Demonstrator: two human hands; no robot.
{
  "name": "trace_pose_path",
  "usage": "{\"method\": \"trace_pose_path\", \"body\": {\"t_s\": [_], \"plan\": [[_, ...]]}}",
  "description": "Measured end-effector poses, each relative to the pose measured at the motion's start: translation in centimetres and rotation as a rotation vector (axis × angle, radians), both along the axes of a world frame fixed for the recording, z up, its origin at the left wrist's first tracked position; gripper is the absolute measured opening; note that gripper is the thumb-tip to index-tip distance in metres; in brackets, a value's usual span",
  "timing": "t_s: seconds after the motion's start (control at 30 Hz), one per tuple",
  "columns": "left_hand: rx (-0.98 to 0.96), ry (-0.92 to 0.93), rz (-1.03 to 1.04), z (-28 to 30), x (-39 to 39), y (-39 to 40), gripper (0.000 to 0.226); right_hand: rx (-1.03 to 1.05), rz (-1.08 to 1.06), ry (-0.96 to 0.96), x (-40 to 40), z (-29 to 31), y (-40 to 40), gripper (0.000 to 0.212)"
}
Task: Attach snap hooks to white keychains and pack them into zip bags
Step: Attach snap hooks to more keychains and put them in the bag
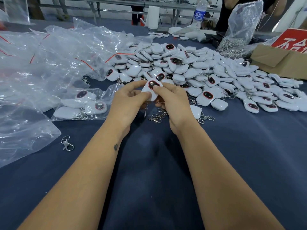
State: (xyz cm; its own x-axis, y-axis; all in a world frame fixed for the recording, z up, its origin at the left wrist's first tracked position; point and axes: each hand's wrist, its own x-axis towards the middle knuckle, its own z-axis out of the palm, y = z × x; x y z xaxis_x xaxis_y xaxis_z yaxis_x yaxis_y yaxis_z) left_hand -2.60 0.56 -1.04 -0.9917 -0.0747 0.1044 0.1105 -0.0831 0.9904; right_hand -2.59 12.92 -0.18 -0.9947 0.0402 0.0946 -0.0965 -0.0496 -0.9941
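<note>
Left hand point(127, 103) and right hand point(171, 103), fingers curled, pinch one white keychain point(152, 89) between them.

red sign point(291, 41) — white characters, "不合" readable | water bottle point(199, 13) label — unreadable

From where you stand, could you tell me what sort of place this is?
Probably a small assembly and packing workshop: a heap of white plastic keychains, clear zip bags and a plastic bag of metal snap hooks cover the table.

Both bare forearms reach forward and converge. The left hand point(127, 103) and right hand point(172, 103) meet, fingers curled, pinching one white keychain point(152, 89) between their thumbs and fingertips.
</note>
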Motion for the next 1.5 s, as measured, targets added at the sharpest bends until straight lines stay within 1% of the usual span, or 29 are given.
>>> {"method": "trace_pose_path", "body": {"t_s": [0.13,0.23,0.3,0.37,0.5,0.77,1.0,1.3,1.5], "plan": [[0.007,-0.025,-0.036,0.09,0.12,0.21,0.033,-0.011,-0.010,-0.015,-0.15,-0.08,-0.01,0.022],[0.029,-0.035,-0.024,0.12,0.10,0.32,0.023,0.031,0.022,0.007,-0.05,-0.13,-0.10,0.016],[0.070,-0.036,-0.018,0.08,0.07,0.34,0.016,0.047,0.036,0.014,-0.02,-0.25,-0.19,0.015],[0.065,-0.035,-0.007,0.01,0.03,0.33,0.014,0.052,0.040,0.011,-0.07,-0.38,-0.25,0.016],[0.047,-0.035,0.002,-0.01,0.09,0.32,0.014,0.069,0.041,-0.002,-0.22,-0.48,-0.24,0.022],[0.035,-0.051,0.029,-0.02,0.05,0.34,0.013,0.141,0.052,0.007,-0.36,-0.56,-0.02,0.016],[0.036,-0.046,0.022,0.00,0.03,0.24,0.013,0.118,0.071,0.016,-0.32,-0.55,-0.04,0.017],[0.069,-0.025,-0.006,-0.10,0.05,0.15,0.011,0.035,0.051,-0.025,-0.06,-0.09,0.02,0.028],[0.052,-0.024,-0.003,0.04,0.10,0.06,0.008,0.035,0.050,-0.033,-0.03,0.01,-0.04,0.026]]}}
